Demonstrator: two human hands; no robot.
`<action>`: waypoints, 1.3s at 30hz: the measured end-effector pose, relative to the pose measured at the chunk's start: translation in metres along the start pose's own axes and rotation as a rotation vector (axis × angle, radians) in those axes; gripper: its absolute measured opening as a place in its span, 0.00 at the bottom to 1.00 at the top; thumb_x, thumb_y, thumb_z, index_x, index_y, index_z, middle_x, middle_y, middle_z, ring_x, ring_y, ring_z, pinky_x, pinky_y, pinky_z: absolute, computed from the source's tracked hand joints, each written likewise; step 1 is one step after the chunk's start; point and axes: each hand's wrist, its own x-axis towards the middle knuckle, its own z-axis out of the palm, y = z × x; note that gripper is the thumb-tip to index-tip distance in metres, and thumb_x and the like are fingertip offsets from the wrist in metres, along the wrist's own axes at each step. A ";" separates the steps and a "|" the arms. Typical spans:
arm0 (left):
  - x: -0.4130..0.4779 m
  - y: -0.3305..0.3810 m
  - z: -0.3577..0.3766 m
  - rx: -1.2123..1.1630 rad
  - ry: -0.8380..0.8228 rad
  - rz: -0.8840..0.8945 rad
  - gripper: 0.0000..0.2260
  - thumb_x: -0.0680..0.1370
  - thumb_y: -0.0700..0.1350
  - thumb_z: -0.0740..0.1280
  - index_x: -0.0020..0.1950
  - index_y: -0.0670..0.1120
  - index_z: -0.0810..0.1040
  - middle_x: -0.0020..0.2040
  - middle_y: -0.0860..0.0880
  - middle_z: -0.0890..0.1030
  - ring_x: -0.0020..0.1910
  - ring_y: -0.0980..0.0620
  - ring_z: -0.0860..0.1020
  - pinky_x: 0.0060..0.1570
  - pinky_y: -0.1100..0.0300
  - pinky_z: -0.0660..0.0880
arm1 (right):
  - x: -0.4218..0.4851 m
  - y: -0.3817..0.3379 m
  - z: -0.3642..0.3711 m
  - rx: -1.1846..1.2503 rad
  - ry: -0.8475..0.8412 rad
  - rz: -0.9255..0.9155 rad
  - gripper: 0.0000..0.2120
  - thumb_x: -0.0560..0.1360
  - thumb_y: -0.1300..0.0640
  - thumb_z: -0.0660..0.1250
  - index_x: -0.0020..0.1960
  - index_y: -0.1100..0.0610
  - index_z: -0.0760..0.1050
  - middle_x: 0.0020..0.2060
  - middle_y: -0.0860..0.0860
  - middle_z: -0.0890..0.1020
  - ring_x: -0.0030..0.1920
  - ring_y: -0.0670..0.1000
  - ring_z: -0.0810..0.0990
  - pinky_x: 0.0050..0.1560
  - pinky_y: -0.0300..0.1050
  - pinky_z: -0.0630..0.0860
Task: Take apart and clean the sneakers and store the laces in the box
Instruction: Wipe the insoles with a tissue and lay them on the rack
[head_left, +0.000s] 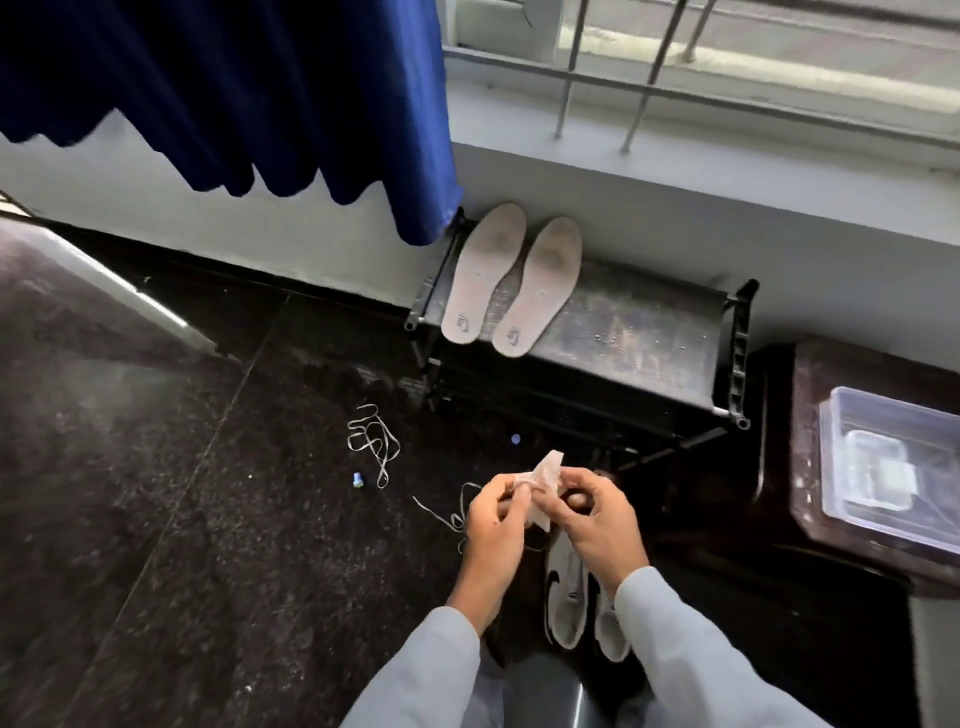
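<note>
Your hands, two: left hand (493, 525) and right hand (602, 519), both pinching one crumpled pale wipe (545, 475) between curled fingers, held together above the floor.

Sneakers, two: white, side by side on the dark floor beneath your wrists, one (566, 597) with a black mark, the other (613, 629) partly hidden by your right sleeve.

Laces, two: one (447, 514) trailing just left of your left hand, one (373, 441) tangled farther left.

Small blue bits, two (357, 479) (515, 439), on the floor near the laces.

Box, one (883, 467): clear plastic, on a dark table (810, 467) to your right.

Insoles, two (485, 275) (540, 288): side by side on a black rack (649, 332).

Blue curtain, one (234, 93).
</note>
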 end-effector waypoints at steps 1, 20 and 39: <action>0.003 0.001 -0.011 -0.001 0.014 -0.007 0.08 0.82 0.43 0.62 0.51 0.49 0.82 0.47 0.48 0.85 0.47 0.54 0.83 0.51 0.55 0.80 | 0.001 -0.005 0.010 0.004 0.009 0.002 0.20 0.66 0.35 0.73 0.53 0.43 0.80 0.47 0.46 0.81 0.49 0.48 0.80 0.52 0.50 0.80; 0.173 0.088 0.002 0.139 0.138 -0.012 0.08 0.80 0.41 0.62 0.51 0.49 0.80 0.46 0.51 0.84 0.47 0.53 0.83 0.53 0.55 0.80 | 0.055 -0.046 -0.036 0.339 0.276 0.065 0.14 0.66 0.43 0.76 0.47 0.49 0.81 0.43 0.50 0.85 0.49 0.54 0.84 0.53 0.53 0.80; 0.343 0.109 0.044 0.762 0.160 0.002 0.12 0.79 0.40 0.61 0.61 0.45 0.78 0.61 0.41 0.78 0.61 0.41 0.75 0.51 0.59 0.67 | 0.099 -0.008 -0.036 0.384 0.446 0.243 0.06 0.70 0.53 0.77 0.44 0.48 0.81 0.41 0.47 0.86 0.45 0.50 0.85 0.51 0.54 0.81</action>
